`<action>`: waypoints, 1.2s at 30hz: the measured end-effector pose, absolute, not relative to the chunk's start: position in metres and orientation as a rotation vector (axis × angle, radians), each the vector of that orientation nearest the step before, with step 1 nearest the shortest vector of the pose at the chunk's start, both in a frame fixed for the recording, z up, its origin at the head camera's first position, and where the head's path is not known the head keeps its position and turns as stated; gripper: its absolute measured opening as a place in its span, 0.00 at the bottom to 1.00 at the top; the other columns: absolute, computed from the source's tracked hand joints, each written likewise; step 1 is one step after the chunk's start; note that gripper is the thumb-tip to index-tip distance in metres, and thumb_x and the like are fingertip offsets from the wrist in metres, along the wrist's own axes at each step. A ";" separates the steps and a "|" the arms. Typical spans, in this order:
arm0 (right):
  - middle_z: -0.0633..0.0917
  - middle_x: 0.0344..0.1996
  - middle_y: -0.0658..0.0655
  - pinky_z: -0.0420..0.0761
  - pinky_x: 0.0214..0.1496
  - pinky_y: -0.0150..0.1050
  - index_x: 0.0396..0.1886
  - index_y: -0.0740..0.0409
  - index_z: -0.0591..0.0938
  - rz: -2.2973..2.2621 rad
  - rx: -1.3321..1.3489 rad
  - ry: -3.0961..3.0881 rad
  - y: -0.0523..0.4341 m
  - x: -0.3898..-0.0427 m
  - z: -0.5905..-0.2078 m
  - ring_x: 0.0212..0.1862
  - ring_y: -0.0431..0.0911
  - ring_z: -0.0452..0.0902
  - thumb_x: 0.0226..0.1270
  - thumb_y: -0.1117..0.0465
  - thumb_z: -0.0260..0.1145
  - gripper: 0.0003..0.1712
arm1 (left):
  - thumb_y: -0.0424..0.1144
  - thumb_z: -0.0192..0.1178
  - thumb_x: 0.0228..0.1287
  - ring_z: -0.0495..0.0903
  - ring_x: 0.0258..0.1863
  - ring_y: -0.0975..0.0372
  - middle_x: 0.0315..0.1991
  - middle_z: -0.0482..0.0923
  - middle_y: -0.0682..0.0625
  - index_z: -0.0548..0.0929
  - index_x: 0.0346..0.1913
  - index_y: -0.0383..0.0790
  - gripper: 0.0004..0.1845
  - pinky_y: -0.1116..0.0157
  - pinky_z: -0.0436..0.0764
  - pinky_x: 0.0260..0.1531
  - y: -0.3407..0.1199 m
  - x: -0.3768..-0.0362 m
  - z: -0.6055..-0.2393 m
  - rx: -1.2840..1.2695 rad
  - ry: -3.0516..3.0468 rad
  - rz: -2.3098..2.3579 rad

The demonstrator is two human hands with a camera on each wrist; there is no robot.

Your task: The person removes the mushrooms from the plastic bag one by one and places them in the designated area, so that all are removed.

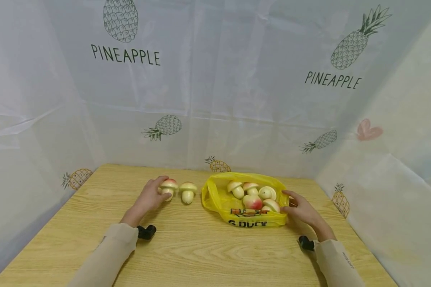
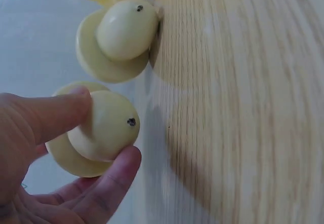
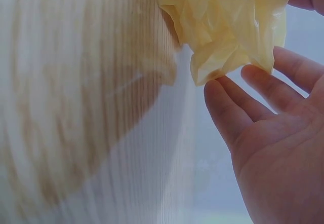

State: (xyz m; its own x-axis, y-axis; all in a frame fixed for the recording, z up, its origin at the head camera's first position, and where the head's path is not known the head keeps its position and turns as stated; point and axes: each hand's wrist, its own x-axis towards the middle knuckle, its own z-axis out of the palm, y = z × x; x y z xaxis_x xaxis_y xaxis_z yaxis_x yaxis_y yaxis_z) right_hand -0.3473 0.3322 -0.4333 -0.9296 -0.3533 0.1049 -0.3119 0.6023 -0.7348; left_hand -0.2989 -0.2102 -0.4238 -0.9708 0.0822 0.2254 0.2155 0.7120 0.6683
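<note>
Left hand (image 1: 149,198) on one mushroom (image 1: 169,187)

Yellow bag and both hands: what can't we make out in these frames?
- Yellow bag: head view, contents too small to count; print cut by a fold.
- Left hand: left wrist view shows only fingertips on the mushroom.
- Right hand: right wrist view, thumb cut by the edge; table blurred.

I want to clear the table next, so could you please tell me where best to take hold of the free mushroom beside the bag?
Probably grip the mushroom by its rounded stem, coming from the near side: it stands upright, cap on top, stem clear of the yellow bag.
</note>
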 end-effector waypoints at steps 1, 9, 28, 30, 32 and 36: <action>0.57 0.70 0.72 0.71 0.58 0.58 0.73 0.61 0.58 -1.255 -0.572 2.766 0.332 -0.347 -0.433 0.66 0.70 0.58 0.63 0.54 0.68 0.44 | 0.38 0.63 0.64 0.73 0.34 0.54 0.54 0.66 0.34 0.63 0.70 0.39 0.33 0.55 0.76 0.35 -0.210 -0.299 -0.424 -0.233 -2.741 -1.101; 0.57 0.70 0.72 0.72 0.58 0.57 0.73 0.61 0.57 -1.262 -0.568 2.751 0.333 -0.349 -0.434 0.66 0.69 0.58 0.63 0.54 0.68 0.45 | 0.38 0.63 0.64 0.71 0.40 0.50 0.54 0.67 0.34 0.63 0.70 0.38 0.33 0.51 0.74 0.40 -0.206 -0.299 -0.425 -0.216 -2.766 -1.076; 0.58 0.70 0.72 0.72 0.58 0.56 0.73 0.61 0.57 -1.241 -0.553 2.772 0.333 -0.349 -0.434 0.66 0.69 0.59 0.62 0.54 0.68 0.45 | 0.39 0.62 0.66 0.69 0.40 0.52 0.52 0.66 0.33 0.60 0.72 0.37 0.35 0.55 0.71 0.36 -0.207 -0.305 -0.431 -0.199 -2.796 -1.047; 0.58 0.70 0.71 0.72 0.58 0.56 0.73 0.61 0.58 -1.242 -0.551 2.770 0.333 -0.349 -0.434 0.66 0.69 0.59 0.62 0.53 0.68 0.45 | 0.39 0.62 0.65 0.69 0.39 0.52 0.52 0.66 0.33 0.59 0.72 0.37 0.35 0.55 0.72 0.37 -0.207 -0.305 -0.430 -0.198 -2.796 -1.048; 0.58 0.69 0.71 0.72 0.58 0.56 0.73 0.61 0.58 -1.241 -0.551 2.772 0.333 -0.348 -0.434 0.66 0.69 0.59 0.62 0.54 0.68 0.45 | 0.39 0.62 0.65 0.69 0.39 0.52 0.53 0.66 0.33 0.59 0.72 0.37 0.35 0.55 0.72 0.37 -0.207 -0.304 -0.430 -0.190 -2.796 -1.053; 0.58 0.69 0.72 0.72 0.58 0.56 0.73 0.61 0.58 -1.250 -0.555 2.770 0.332 -0.347 -0.432 0.66 0.69 0.59 0.62 0.53 0.69 0.45 | 0.39 0.62 0.65 0.69 0.40 0.51 0.54 0.65 0.32 0.59 0.72 0.37 0.36 0.55 0.71 0.37 -0.207 -0.301 -0.427 -0.178 -2.794 -1.059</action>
